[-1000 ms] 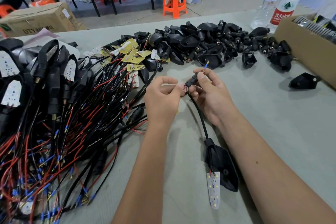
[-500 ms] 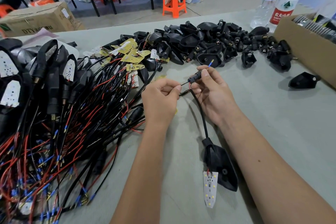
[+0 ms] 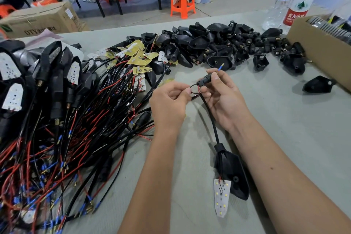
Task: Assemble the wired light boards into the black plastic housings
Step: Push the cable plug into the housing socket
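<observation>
My right hand [image 3: 224, 99] pinches a small black stem piece [image 3: 204, 80] with a blue-tipped wire [image 3: 220, 66] poking out of its top. My left hand [image 3: 170, 100] pinches the looped black and red wires [image 3: 193, 89] just left of it. From the hands a black sleeved cable [image 3: 210, 119] runs down to a black plastic housing [image 3: 232, 171] lying on the table between my forearms. A white light board [image 3: 221, 195] lies at that housing's lower left, joined to it by red and black wires.
A heap of empty black housings [image 3: 218, 43] lies at the back, with one apart [image 3: 319, 85] at the right. Wired boards and tangled red and black cables [image 3: 66, 129] cover the left. A cardboard box [image 3: 319, 51] and two water bottles [image 3: 296, 4] stand at the back right.
The wire ends between my hands have been drawn into a small loop, and the housing and board on the table have shifted slightly. Both hands stay in about the same place.
</observation>
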A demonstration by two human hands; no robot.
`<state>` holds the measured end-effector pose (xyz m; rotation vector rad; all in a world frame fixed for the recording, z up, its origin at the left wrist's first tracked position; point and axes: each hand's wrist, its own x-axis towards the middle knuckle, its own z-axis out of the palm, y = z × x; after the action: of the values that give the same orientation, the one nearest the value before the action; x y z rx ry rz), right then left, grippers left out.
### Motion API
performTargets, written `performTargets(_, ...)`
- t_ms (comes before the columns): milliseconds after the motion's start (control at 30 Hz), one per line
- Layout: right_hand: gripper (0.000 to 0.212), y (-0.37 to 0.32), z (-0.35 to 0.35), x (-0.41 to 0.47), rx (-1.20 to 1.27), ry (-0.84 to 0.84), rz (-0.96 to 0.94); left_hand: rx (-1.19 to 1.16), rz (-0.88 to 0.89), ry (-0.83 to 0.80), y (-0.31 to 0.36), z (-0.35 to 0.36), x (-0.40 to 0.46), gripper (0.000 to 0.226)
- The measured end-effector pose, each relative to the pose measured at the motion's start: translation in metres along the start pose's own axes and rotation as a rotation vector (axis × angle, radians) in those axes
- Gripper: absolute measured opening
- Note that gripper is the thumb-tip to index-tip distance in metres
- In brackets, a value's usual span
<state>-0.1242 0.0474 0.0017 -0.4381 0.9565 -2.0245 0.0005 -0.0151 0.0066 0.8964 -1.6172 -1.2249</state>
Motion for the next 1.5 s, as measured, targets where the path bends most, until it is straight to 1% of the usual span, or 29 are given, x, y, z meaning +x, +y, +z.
performTargets(67, 0.013, -0.0001, 0.0002, 0.0003, 0.014, -0.008, 0.003, -0.018, 0.008, -0.001, -0.0002, 0.0005, -0.0002, 0.007)
performTargets(133, 0.011, 0.0009, 0.0001, 0.0004, 0.01, -0.027, 0.013, 0.016, 0.036, 0.01, -0.0014, 0.0013, 0.0002, 0.008)
performTargets(233, 0.009, 0.0021, -0.0006, -0.0002, -0.027, -0.056, 0.026, 0.115, 0.093, 0.023, -0.0035, 0.0014, 0.0027, 0.012)
performTargets(367, 0.007, 0.0034, 0.0002, -0.0013, -0.138, -0.061, 0.02, 0.291, 0.242, -0.034, -0.0035, -0.0003, 0.0029, 0.013)
performTargets(433, 0.008, 0.0034, 0.0002, -0.0018, -0.173, -0.057, 0.016, 0.334, 0.26, -0.043, -0.0037, -0.0001, 0.0017, 0.012)
performTargets(500, 0.008, 0.0028, 0.0, -0.002, -0.148, -0.057, 0.021, 0.275, 0.204, -0.014, -0.0042, -0.0003, 0.0009, 0.009)
performTargets(567, 0.007, 0.0023, -0.0003, -0.0016, -0.063, -0.049, 0.025, 0.119, 0.069, 0.014, -0.0037, -0.0013, 0.002, 0.008)
performTargets(667, 0.008, 0.0023, -0.0029, 0.0004, 0.036, -0.052, 0.014, -0.057, -0.105, 0.004, -0.0021, -0.0018, 0.0029, 0.012)
performTargets(733, 0.01, 0.0023, -0.0045, 0.0015, 0.044, -0.065, 0.012, -0.118, -0.131, -0.004, -0.0006, -0.0012, 0.0026, 0.013)
performTargets(800, 0.014, 0.0032, -0.005, 0.0021, 0.038, -0.074, 0.016, -0.064, -0.064, -0.002, -0.0007, -0.0014, 0.0026, 0.012)
performTargets(900, 0.012, 0.0065, -0.0049, 0.0034, -0.028, -0.068, -0.006, 0.192, 0.15, -0.008, -0.0015, -0.0018, 0.0025, 0.008)
performTargets(967, 0.01, 0.0071, -0.005, 0.0034, -0.085, -0.058, -0.022, 0.289, 0.229, 0.003, 0.0, -0.0013, 0.0002, 0.009)
performTargets(1000, 0.01, 0.0069, -0.0052, 0.0033, -0.102, -0.053, -0.028, 0.288, 0.217, 0.017, 0.0011, -0.0009, -0.0012, 0.011)
performTargets(1033, 0.011, 0.0065, -0.0051, 0.0029, -0.114, -0.046, -0.033, 0.255, 0.167, 0.036, 0.0017, -0.0005, -0.0023, 0.015)
performTargets(1100, 0.011, 0.0058, -0.0041, 0.0018, -0.115, -0.031, -0.043, 0.113, -0.001, 0.063, 0.0022, -0.0003, -0.0034, 0.022)
performTargets(1167, 0.011, 0.0055, -0.003, 0.0007, -0.085, -0.023, -0.049, -0.022, -0.14, 0.057, 0.0019, -0.0002, -0.0031, 0.023)
performTargets(1233, 0.01, 0.0046, -0.0028, 0.0001, -0.058, -0.024, -0.048, -0.085, -0.174, 0.054, 0.0018, 0.0003, -0.0033, 0.022)
performTargets(1300, 0.01, 0.0035, -0.0023, -0.0002, -0.068, -0.027, -0.037, -0.041, -0.109, 0.068, 0.0021, 0.0002, -0.0038, 0.019)
performTargets(1400, 0.01, 0.0045, -0.0015, -0.0005, -0.166, -0.028, -0.019, 0.218, 0.127, 0.064, 0.0011, -0.0016, -0.0031, 0.023)
performTargets(1467, 0.011, 0.0058, -0.0004, -0.0009, -0.213, -0.031, -0.018, 0.381, 0.274, 0.014, -0.0009, -0.0033, -0.0016, 0.023)
performTargets(1500, 0.011, 0.006, -0.0002, -0.0009, -0.228, -0.026, -0.024, 0.425, 0.314, -0.007, -0.0009, -0.0037, -0.0017, 0.023)
